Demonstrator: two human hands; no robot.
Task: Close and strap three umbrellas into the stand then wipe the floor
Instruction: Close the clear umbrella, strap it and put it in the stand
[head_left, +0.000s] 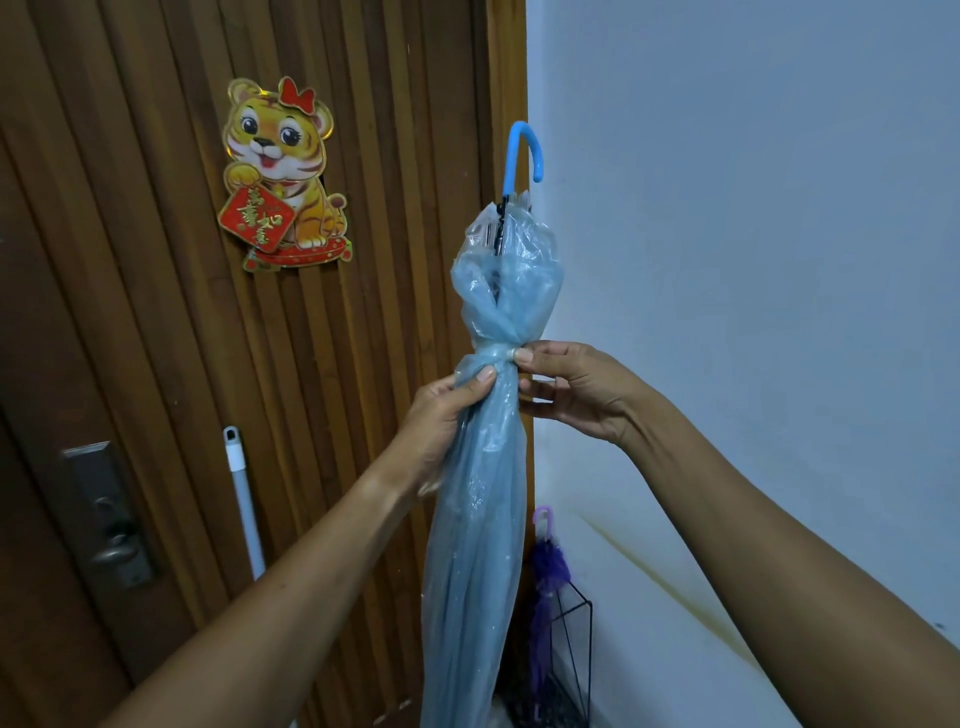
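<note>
While the left hand (441, 415) grips the folded blue umbrella (483, 519) and the right hand (571, 389) pinches its strap (498, 355), its tip is cut off at 6 o'clock; the stand (576, 649) at 5 o'clock is partly hidden

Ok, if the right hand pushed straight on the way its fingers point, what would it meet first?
The umbrella: the right hand pinches its strap, so there is no gap. Past it, probably the left hand, then the door; depth is unclear.

Home entryway (wooden door (156, 338), umbrella stand (563, 699)).
</note>
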